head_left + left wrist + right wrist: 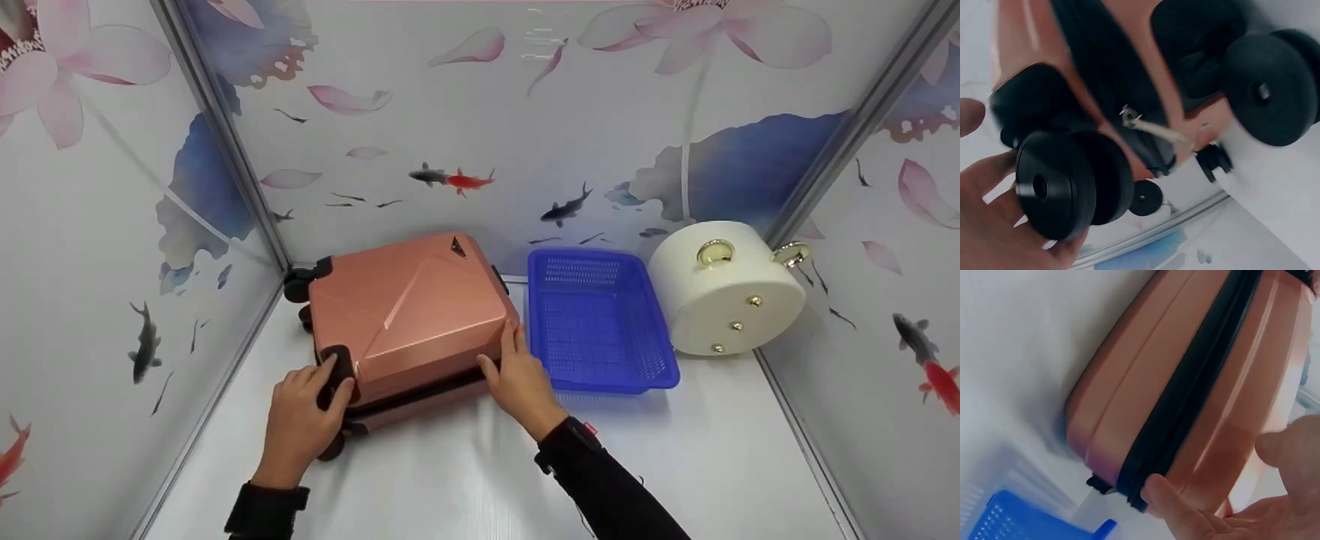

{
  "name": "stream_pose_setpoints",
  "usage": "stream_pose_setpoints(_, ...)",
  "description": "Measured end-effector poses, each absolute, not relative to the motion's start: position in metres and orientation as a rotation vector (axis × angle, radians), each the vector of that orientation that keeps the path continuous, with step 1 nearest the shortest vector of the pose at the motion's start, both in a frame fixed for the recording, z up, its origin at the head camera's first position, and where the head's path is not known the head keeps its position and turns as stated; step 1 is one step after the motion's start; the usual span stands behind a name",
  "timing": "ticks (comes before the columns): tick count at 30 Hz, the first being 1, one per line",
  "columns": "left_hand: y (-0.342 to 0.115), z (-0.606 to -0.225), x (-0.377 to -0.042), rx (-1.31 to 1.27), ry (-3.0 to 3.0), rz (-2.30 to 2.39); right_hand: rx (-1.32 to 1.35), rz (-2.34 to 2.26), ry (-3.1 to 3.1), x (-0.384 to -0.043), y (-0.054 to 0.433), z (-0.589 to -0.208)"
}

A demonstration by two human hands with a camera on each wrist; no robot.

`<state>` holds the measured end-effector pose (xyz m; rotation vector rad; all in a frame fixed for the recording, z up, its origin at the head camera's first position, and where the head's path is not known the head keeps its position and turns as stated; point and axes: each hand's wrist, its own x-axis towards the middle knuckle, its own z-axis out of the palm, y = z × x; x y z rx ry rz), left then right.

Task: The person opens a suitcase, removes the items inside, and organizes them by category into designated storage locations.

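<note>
A rose-gold hard-shell suitcase (416, 307) lies on its broad side, its black wheels (298, 286) pointing left. My left hand (300, 420) is at its near left corner, fingertips touching the black corner guard (340, 367). In the left wrist view, several fingers reach behind a double wheel (1055, 185). My right hand (521, 382) rests at the near right corner, with fingers on the upper shell and thumb near the black zipper seam (427, 394). The right wrist view shows a fingertip at the end of that seam and the other visible digit lying loosely extended.
A blue perforated plastic basket (667, 367) stands just right of the suitcase. Beyond it, a cream round case (694, 322) with gold handles and knobs leans by the right wall. Printed panels (480, 112) with metal frame strips enclose the white surface (450, 487) on three sides.
</note>
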<state>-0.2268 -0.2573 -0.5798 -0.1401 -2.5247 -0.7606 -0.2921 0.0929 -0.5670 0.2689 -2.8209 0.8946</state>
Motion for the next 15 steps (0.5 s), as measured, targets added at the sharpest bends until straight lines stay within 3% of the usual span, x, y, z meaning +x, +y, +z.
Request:
stream_pose_setpoints(7,-0.274,-0.551,-0.242,-0.049,-2.654,-0.982,0.356,0.903,-2.871,-0.276,0.072,-0.563)
stream_pose_setpoints(12,-0.281,-0.538,-0.273,-0.173,-2.734,-0.994,0.628,0.855,-2.804,-0.266,0.052,-0.569)
stream_pose_setpoints(15,-0.273,-0.544,-0.281,-0.262,-2.835,-0.988,0.652,0.792,-2.806,-0.262,0.047,-0.574)
